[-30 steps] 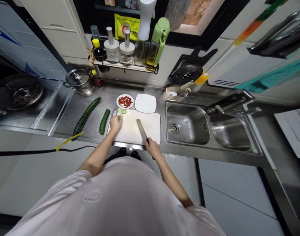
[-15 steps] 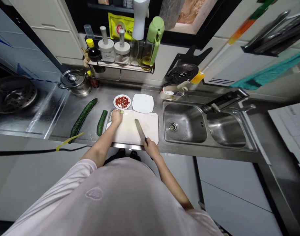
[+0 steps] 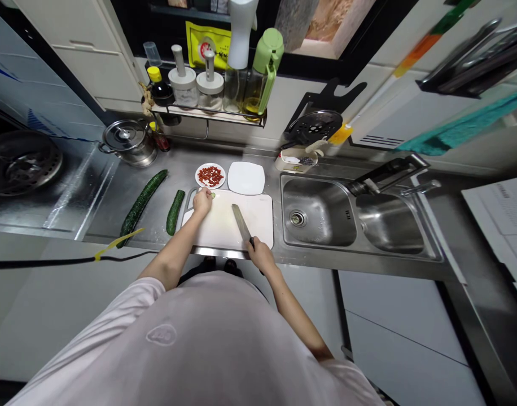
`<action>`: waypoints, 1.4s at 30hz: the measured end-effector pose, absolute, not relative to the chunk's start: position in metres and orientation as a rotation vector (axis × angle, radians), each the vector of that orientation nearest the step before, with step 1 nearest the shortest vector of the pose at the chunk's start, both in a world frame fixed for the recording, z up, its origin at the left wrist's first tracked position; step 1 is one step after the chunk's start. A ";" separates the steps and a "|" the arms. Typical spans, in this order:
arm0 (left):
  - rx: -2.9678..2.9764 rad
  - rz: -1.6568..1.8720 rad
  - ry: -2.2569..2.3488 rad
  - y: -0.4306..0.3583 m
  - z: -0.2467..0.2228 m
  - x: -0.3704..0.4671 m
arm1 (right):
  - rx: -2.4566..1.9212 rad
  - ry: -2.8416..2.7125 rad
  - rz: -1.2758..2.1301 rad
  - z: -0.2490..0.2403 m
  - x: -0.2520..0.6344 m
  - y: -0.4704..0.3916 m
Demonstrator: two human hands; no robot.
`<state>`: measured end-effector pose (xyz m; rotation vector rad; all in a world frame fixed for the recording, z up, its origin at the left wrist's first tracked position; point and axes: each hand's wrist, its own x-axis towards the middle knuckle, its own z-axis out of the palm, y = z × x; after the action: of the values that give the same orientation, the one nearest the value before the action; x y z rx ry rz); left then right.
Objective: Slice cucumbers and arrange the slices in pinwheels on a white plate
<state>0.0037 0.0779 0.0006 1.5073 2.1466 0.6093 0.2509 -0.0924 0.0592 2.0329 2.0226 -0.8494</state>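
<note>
Right grip (image 3: 262, 256) over steel counter (image 3: 114, 208)

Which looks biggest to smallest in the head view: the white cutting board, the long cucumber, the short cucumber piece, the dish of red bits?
1. White cutting board
2. Long cucumber
3. Short cucumber piece and dish of red bits: too alike to rank.
</note>
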 end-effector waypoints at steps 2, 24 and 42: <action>1.405 0.650 2.098 0.076 -0.002 0.008 | 2.032 2.030 -0.843 0.060 0.250 -0.092; 1.638 0.480 2.009 0.046 -0.022 0.036 | 1.906 2.031 -0.799 0.071 0.238 -0.091; 1.585 0.398 2.017 0.054 -0.020 0.035 | 1.893 2.007 -0.743 0.077 0.227 -0.090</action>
<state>0.0352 0.0539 -0.0197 1.5854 2.0167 0.3979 0.2268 -0.0903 0.0772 1.8933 2.0071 -0.7430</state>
